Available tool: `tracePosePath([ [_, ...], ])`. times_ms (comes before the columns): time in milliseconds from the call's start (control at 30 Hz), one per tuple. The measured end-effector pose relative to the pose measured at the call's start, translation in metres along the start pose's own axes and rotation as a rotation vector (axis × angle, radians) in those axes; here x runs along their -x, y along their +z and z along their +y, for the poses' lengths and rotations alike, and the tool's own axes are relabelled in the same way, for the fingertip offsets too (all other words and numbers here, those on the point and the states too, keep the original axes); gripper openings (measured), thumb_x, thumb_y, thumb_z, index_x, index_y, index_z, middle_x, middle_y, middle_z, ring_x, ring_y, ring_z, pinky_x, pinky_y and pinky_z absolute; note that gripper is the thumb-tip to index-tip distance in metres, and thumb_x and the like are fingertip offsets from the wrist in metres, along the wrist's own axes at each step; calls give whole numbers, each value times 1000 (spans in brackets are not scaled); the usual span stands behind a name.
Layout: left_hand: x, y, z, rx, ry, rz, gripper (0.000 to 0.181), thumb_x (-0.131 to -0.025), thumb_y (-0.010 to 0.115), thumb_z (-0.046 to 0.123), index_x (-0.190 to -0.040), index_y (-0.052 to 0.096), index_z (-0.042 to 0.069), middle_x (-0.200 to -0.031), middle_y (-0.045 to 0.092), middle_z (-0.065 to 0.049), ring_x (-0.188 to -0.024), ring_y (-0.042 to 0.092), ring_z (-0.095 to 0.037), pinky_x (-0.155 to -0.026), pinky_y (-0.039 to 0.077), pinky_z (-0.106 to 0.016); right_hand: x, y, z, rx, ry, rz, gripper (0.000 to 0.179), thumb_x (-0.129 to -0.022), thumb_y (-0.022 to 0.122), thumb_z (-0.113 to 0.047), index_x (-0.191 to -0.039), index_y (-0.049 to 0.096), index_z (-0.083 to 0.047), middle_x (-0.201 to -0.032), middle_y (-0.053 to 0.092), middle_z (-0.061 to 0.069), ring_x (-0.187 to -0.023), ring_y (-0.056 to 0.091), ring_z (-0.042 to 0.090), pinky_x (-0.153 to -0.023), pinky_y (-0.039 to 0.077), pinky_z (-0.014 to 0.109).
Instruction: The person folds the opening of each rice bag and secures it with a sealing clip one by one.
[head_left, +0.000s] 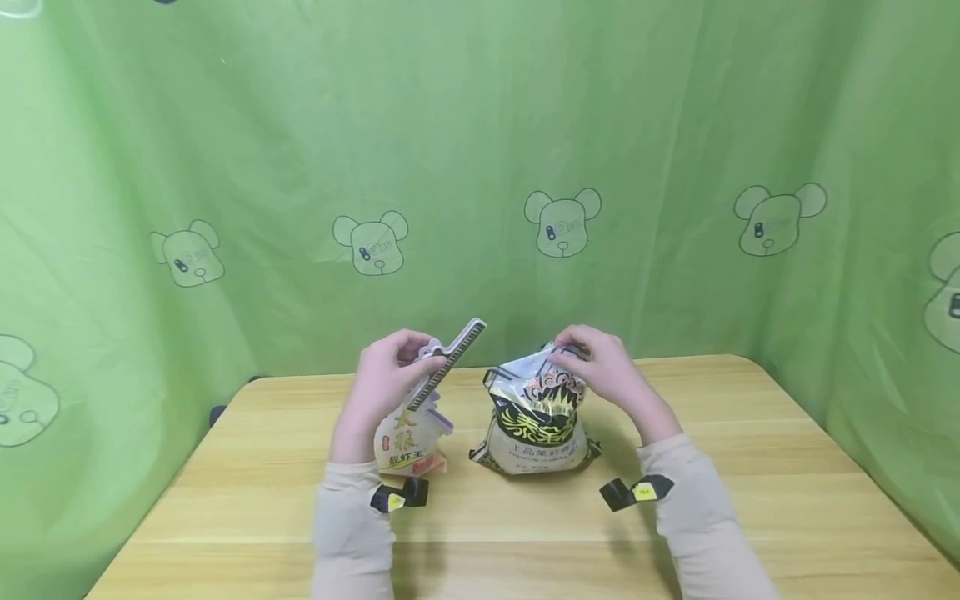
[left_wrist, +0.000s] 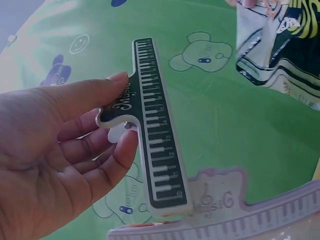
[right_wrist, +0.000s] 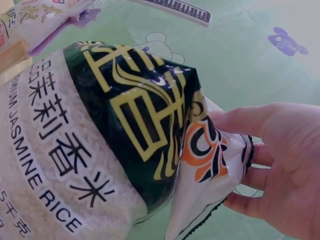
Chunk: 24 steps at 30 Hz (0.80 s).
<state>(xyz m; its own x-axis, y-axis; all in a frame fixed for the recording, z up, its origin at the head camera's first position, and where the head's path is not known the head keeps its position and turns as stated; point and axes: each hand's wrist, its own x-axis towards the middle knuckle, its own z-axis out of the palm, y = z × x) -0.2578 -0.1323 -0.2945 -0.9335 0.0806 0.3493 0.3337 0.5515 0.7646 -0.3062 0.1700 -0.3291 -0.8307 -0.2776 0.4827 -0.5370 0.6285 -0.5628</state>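
Note:
My left hand (head_left: pixel 386 375) pinches a bag clip with a black-and-white piano-key pattern (left_wrist: pixel 159 125) by its handle, thumb on the "Music" lettering. The clip is held up at a slant, apart from the rice bag. My right hand (head_left: pixel 607 367) grips the top corner of a bag of jasmine rice (right_wrist: pixel 125 125), which stands upright on the table with its upper part folded and creased. Below my left hand stands another food bag (head_left: pixel 405 437), with a lilac piano-key clip (left_wrist: pixel 270 210) across its top; my hand and the black clip partly hide this bag in the head view.
The wooden table (head_left: pixel 262 500) carries both bags near its middle. A green curtain (head_left: pixel 465 125) printed with bear heads hangs behind the table and on both sides. Each sleeve (head_left: pixel 352 533) has a black wrist camera (head_left: pixel 633 492) strapped on.

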Motion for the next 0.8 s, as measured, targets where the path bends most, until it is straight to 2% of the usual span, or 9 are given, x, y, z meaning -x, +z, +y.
tracePosePath([
  [300,-6,11,-8,25,-38,-1,36,-70,73,36,-99,62,18,-90,67,3,-79,63,-11,-71,53,-26,2,-2,-3,-9,22,-9,19,-80,65,-28,-92,61,-14,-96,63,5,-93,58,22,-86,49,42],
  [533,-9,20,-7,61,-6,0,34,-70,74,33,-99,62,17,-89,67,1,-77,62,-13,-70,53,-27,2,-1,-3,-14,21,-11,18,-80,65,-27,-92,61,-14,-96,64,5,-93,58,22,-85,50,41],
  [800,-10,26,-5,80,3,12,35,-69,75,32,-98,63,16,-87,66,1,-77,61,-13,-69,52,-27,1,0,-4,-19,27,-6,18,-80,65,-28,-92,61,-15,-96,64,5,-92,58,22,-84,50,41],
])
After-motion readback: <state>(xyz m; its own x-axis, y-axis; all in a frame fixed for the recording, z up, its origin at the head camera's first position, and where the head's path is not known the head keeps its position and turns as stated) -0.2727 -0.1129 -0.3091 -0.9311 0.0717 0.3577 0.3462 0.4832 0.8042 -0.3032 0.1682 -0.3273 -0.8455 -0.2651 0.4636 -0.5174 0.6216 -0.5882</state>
